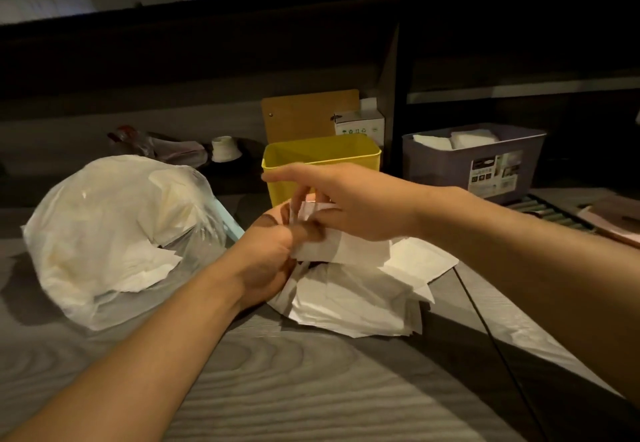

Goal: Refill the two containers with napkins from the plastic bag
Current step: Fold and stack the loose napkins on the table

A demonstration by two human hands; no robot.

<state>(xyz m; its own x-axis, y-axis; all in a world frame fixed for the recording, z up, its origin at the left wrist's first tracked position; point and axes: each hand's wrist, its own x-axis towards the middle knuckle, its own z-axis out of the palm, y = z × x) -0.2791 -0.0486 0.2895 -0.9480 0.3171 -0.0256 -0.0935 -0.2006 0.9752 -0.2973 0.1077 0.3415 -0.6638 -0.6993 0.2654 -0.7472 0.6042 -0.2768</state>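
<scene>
While our left hand (273, 251) curls around a small bundle of napkins (346, 246), thumb on top and fingers underneath, our right hand (349, 199) pinches the bundle's upper edge between thumb and lower fingers, its forefinger stretched out straight toward the left. We hold the bundle just above a loose pile of napkins (349, 298) lying on the grey table (277, 382). Behind our hands stands the yellow container (322, 156); farther right sits the purple container (474, 164), with napkins showing inside. Left of us lies the plastic bag (114, 233), bulging with more napkins.
</scene>
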